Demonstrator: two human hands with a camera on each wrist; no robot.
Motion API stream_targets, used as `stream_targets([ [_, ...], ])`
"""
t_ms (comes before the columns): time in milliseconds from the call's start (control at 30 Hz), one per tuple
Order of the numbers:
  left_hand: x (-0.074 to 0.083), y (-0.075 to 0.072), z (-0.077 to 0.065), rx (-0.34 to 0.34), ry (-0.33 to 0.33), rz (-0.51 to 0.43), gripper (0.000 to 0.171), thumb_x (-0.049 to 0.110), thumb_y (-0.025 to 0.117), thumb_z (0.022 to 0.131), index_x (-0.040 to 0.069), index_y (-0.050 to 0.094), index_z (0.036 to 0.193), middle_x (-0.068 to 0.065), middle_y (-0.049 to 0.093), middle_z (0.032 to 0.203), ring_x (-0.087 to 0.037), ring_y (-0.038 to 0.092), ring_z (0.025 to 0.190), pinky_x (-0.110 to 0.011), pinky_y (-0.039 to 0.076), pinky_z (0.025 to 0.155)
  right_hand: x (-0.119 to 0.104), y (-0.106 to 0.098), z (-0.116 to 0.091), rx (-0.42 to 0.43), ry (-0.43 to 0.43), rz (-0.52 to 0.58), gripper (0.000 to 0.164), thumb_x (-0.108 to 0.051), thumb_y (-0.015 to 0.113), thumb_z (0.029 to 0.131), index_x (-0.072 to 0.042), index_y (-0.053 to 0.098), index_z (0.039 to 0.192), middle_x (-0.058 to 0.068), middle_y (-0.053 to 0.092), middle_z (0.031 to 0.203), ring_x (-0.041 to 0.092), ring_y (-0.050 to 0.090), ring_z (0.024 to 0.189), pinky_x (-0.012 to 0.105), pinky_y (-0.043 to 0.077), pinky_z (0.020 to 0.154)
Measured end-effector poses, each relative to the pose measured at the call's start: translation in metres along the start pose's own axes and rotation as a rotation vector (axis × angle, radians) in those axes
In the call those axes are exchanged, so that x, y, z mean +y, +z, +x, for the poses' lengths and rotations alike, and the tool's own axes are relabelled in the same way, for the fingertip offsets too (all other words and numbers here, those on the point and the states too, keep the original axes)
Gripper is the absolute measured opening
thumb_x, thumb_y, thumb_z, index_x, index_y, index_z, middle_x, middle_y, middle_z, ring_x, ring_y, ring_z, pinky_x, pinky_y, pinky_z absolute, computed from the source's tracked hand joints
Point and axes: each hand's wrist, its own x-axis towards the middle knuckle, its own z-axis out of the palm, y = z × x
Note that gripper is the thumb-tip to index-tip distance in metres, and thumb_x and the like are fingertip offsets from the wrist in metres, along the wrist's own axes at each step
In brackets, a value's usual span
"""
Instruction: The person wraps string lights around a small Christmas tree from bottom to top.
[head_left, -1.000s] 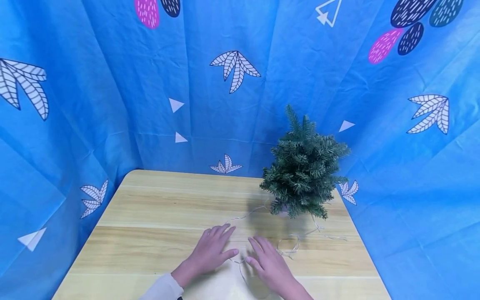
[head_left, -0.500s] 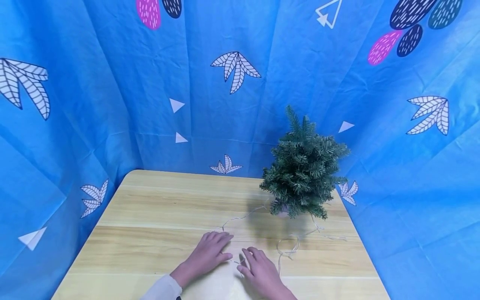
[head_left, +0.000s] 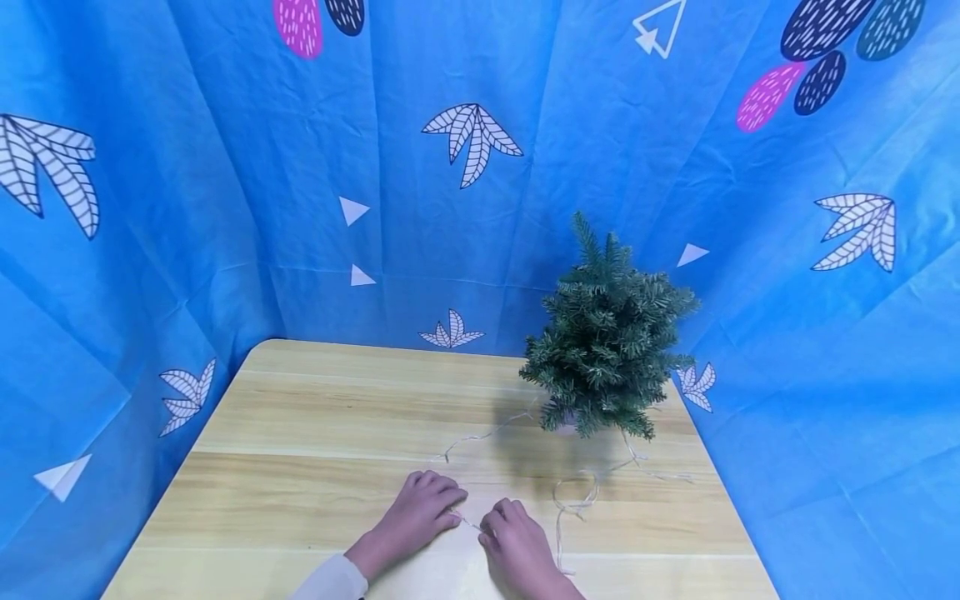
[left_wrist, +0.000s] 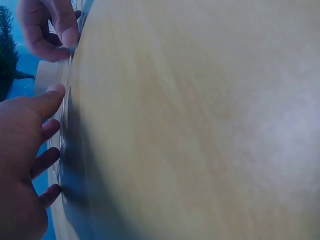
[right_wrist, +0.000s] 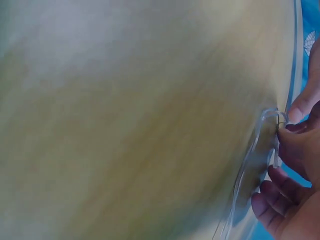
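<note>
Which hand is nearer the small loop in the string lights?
The right hand; the loop lies off its outer side, with the left hand farther away.

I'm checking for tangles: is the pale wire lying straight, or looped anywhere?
Looped: the head view shows the wire curling into a ring on the table, near the tree.

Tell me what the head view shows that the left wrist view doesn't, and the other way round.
Only the head view: pink prints on the blue curtain, the pale sleeve, and the whole crown of the tree.

Only the left wrist view: gaps between the fingers of the left hand, and an opening between curled digits of the right hand.

Both: the two hands at the wire, at least part of the tree, some blue curtain and the wooden tabletop.
</note>
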Motion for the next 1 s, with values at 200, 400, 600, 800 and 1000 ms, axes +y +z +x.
stream_targets([
  [200,0.002,0.0,-0.001,-0.006,0.001,-0.03,0.024,0.04,0.063,0.098,0.029,0.071,0.118,0.012,0.063,0.119,-0.011,0.051,0.113,-0.049,0.038,0.102,0.002,0.0,-0.002,-0.001,0.038,0.011,0.01,-0.019,0.078,0.086,-0.02,0.069,0.088,-0.015,0.054,0.084,0.0,0.043,0.079,0.013,0.042,0.061],
  [400,0.004,-0.002,-0.002,-0.026,-0.004,-0.039,0.02,0.037,0.063,0.098,0.031,0.071,0.114,0.015,0.063,0.111,-0.009,0.05,0.108,-0.048,0.038,0.102,0.003,-0.003,-0.005,-0.019,0.06,0.031,0.005,-0.018,0.075,0.089,-0.017,0.071,0.092,-0.015,0.058,0.083,-0.001,0.044,0.076,0.014,0.043,0.061],
  [600,0.006,-0.005,-0.002,-0.026,-0.003,-0.06,0.014,0.034,0.062,0.099,0.032,0.072,0.108,0.02,0.063,0.104,-0.007,0.049,0.107,-0.048,0.037,0.101,0.002,-0.004,-0.008,0.043,0.059,0.039,0.004,-0.015,0.075,0.089,-0.018,0.073,0.089,-0.016,0.054,0.081,-0.002,0.043,0.075,0.012,0.041,0.059],
  [800,0.005,-0.002,-0.003,0.033,0.027,-0.041,0.006,0.035,0.066,0.096,0.033,0.071,0.094,0.021,0.061,0.095,-0.006,0.049,0.101,-0.046,0.037,0.099,0.002,-0.008,-0.008,0.015,0.147,0.071,0.005,-0.023,0.069,0.093,-0.021,0.065,0.09,-0.017,0.058,0.087,0.0,0.051,0.081,0.021,0.05,0.069],
  [1000,0.009,-0.007,-0.001,0.019,0.011,-0.083,0.009,0.036,0.064,0.098,0.033,0.072,0.097,0.023,0.063,0.097,-0.006,0.05,0.103,-0.047,0.035,0.103,0.0,-0.012,-0.006,-0.048,0.283,0.258,0.006,-0.028,0.068,0.095,-0.023,0.066,0.099,-0.014,0.066,0.092,-0.002,0.059,0.082,0.027,0.054,0.075],
])
